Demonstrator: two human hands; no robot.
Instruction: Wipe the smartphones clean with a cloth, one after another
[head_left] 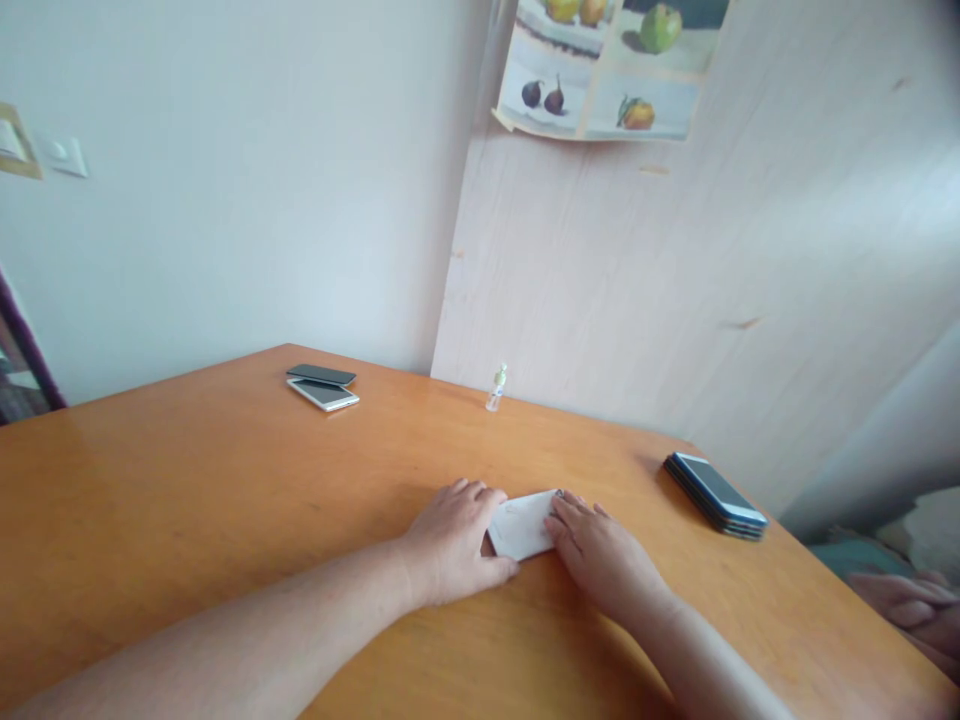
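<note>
A white phone [523, 527] lies on the orange-brown table with its pale back up, and a small dark spot shows at its far right corner. My left hand [455, 540] grips the phone's left end, thumb at the near corner and fingers along the far side. From the right, my right hand [600, 560] holds the other end, its fingertips resting on the back and edge. My right fingers hide that end of the phone.
A stack of several phones [716, 495] lies at the table's right edge. Farther back stand a small clear bottle [496, 388] with a pale green top and, at far left, a white phone [323, 393] against a dark phone [321, 375]. Fruit pictures [600, 70] hang on the wall.
</note>
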